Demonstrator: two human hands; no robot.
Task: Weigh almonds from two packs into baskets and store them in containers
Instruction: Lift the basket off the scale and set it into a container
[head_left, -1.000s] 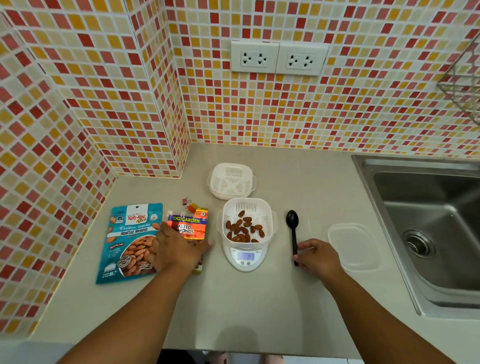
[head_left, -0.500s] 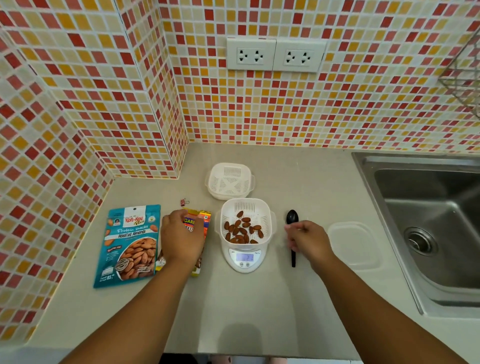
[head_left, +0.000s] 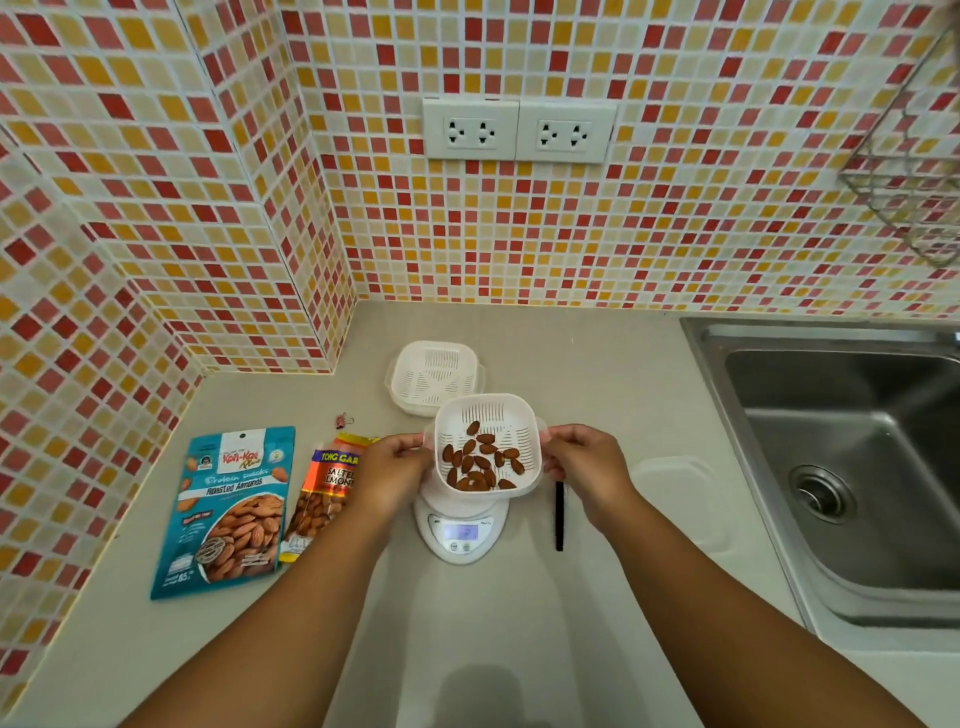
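A white perforated basket (head_left: 488, 415) with several brown almonds (head_left: 480, 462) in it is lifted just above the small white scale (head_left: 462, 530). My left hand (head_left: 389, 475) grips its left rim and my right hand (head_left: 587, 462) grips its right rim. A second white basket (head_left: 435, 375) sits empty on the counter behind. Two almond packs lie at the left: a teal one (head_left: 228, 512) and an orange one (head_left: 324, 499), partly covered by my left hand. A clear lid (head_left: 680, 491) lies right of my right hand.
A black spoon (head_left: 559, 519) lies on the counter right of the scale, its bowl hidden by my right hand. A small binder clip (head_left: 344, 420) sits behind the orange pack. The steel sink (head_left: 852, 467) fills the right side. A wire rack (head_left: 914, 171) hangs at the upper right.
Both hands left the orange pack and the spoon, moved in to the basket's rims and lifted it off the scale.
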